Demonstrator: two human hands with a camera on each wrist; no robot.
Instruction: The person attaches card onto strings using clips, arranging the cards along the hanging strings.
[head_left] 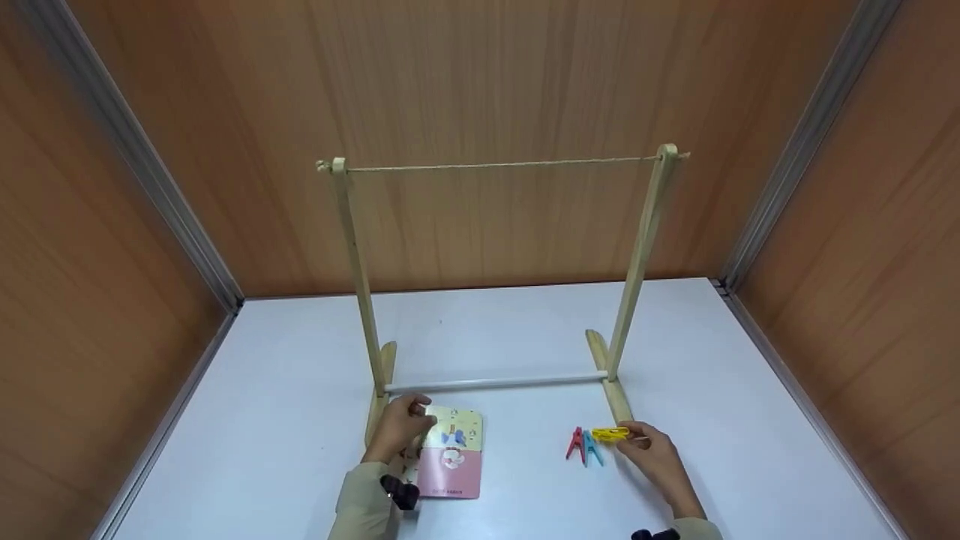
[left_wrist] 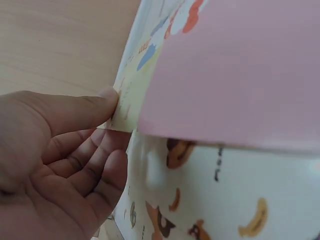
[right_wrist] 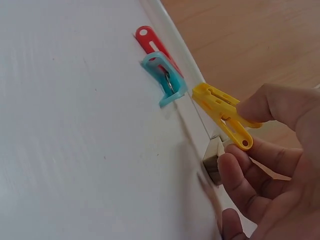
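Note:
My left hand [head_left: 399, 429] pinches the left upper edge of a yellow and pink card [head_left: 466, 472] between thumb and fingers. In the left wrist view the thumb lies on the card's yellow part. Beneath the card shows a white one with brown animal prints [left_wrist: 200, 200]. A yellow clothespin [head_left: 609, 434] is held by one end in my right hand [head_left: 654, 456], raised above the table. To its left a red clothespin [head_left: 576, 445] and a light blue clothespin [head_left: 591, 448] stand close together on the table.
A wooden frame rises behind the hands, with a left post [head_left: 358, 277], a right post [head_left: 637, 270] and a string [head_left: 495, 165] tied across the top. A white bar [head_left: 495, 383] joins its feet. Wood-grain panels [head_left: 495, 82] enclose the white table [head_left: 750, 420].

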